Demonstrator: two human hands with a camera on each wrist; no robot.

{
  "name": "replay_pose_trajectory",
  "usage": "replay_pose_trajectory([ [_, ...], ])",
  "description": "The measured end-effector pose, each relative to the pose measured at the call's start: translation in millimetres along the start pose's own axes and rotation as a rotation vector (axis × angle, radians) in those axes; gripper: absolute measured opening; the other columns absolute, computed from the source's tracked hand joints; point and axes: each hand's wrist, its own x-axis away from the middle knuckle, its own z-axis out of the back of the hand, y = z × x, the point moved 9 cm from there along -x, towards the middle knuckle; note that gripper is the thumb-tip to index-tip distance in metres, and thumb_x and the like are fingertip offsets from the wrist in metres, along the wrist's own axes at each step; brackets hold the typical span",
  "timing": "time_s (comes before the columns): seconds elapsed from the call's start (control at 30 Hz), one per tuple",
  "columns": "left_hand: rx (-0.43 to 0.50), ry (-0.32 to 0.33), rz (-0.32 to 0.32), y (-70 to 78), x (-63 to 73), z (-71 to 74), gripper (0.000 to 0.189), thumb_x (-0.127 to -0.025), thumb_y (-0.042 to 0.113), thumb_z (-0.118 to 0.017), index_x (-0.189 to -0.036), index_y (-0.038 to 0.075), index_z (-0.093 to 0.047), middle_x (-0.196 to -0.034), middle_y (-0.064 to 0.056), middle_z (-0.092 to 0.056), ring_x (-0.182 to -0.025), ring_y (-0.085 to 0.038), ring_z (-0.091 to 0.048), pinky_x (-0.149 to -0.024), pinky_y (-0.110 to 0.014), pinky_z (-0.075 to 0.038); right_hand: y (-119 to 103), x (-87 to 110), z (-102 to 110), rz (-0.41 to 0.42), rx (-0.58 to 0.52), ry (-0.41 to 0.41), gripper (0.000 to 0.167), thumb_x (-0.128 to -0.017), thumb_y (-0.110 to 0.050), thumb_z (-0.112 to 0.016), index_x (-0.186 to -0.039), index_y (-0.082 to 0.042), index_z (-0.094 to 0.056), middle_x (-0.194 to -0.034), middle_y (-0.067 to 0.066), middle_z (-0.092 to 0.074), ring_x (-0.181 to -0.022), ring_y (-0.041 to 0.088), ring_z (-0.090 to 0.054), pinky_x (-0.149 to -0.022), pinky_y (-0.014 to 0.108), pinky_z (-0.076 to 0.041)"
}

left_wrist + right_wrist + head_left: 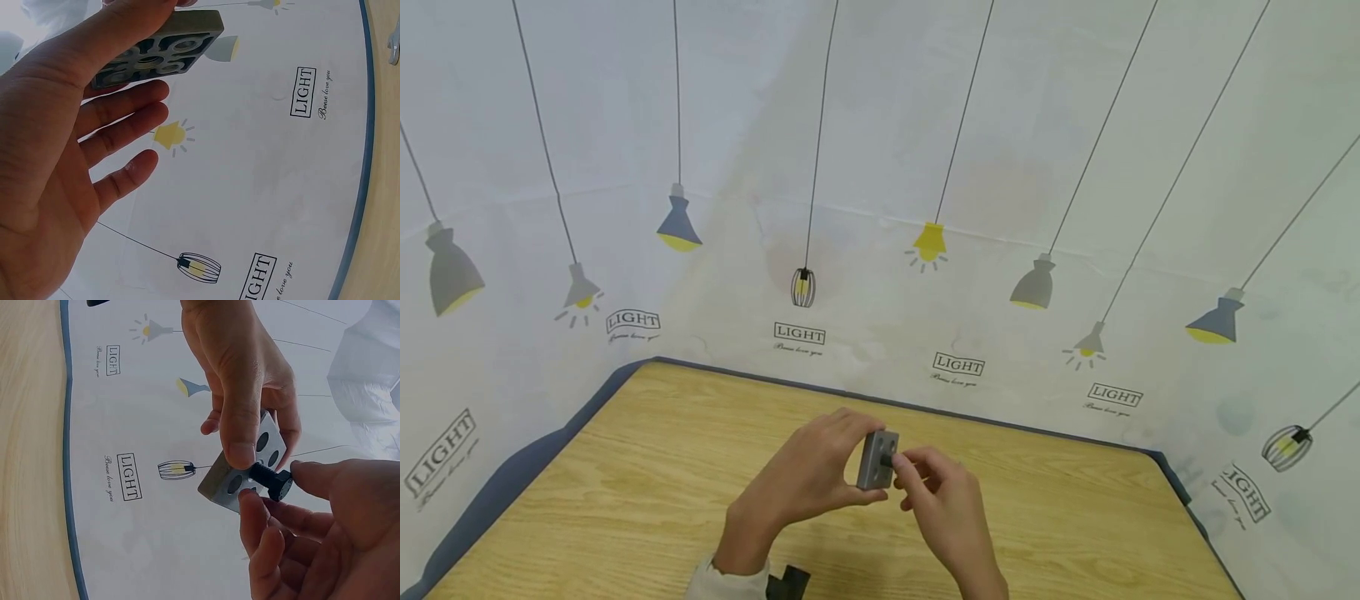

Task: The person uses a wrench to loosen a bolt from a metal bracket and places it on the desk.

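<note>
My left hand (808,471) holds a small grey metal plate (871,467) by its edges, raised above the table. Several round holes show in the face turned to the right wrist view, and the left thumb lies along one edge. A black hex-head bolt (275,483) stands out of the plate's middle, its shank end at a hole; how deep it sits is hidden. My right hand (953,504) pinches the bolt's head between thumb and fingers. The plate's other side, with recessed rings, shows in the left wrist view, where three left fingers extend beside it.
Beneath the hands lies a wood-grain table (1075,517) with a dark blue border. A white backdrop (880,167) printed with lamps rises behind it. Some black object (790,582) shows beside the left sleeve. A grey metal piece (394,47) lies at the left wrist view's right edge.
</note>
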Motion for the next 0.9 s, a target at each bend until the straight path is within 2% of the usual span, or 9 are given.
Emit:
replay_pose_trajectory([
  [0.2, -0.012, -0.003, -0.003, 0.5, 0.4, -0.6, 0.069, -0.069, 0.044, -0.089, -0.125, 0.014, -0.061, -0.117, 0.004, -0.066, -0.108, -0.012, -0.062, -0.09, -0.034, -0.054, -0.6, -0.5, -1.0, 0.01, 0.004, -0.001, 0.022, -0.096, -0.026, -0.066, -0.095, -0.006, -0.073, -0.073, 0.002, -0.067, -0.056, 0.011, -0.061, -0.054, 0.024, -0.053],
  [0.5, -0.012, -0.008, -0.004, 0.8, 0.9, -0.7, 0.069, -0.07, 0.045, -0.089, -0.126, 0.015, -0.061, -0.118, 0.003, -0.065, -0.109, -0.012, -0.061, -0.089, -0.035, -0.054, -1.8, -0.3, -1.2, 0.027, 0.01, -0.01, 0.019, -0.096, -0.023, -0.066, -0.095, -0.005, -0.073, -0.074, 0.002, -0.069, -0.058, 0.009, -0.062, -0.055, 0.023, -0.054],
  [0.9, 0.001, -0.007, -0.01, 0.0, 0.8, -2.1, 0.068, -0.069, 0.043, -0.09, -0.124, 0.018, -0.061, -0.117, 0.006, -0.064, -0.109, -0.01, -0.06, -0.09, -0.033, -0.054, -3.9, 0.1, -0.4, 0.044, 0.026, -0.015, 0.015, -0.094, -0.018, -0.069, -0.102, -0.007, -0.073, -0.084, 0.005, -0.071, -0.061, 0.008, -0.064, -0.056, 0.022, -0.054],
])
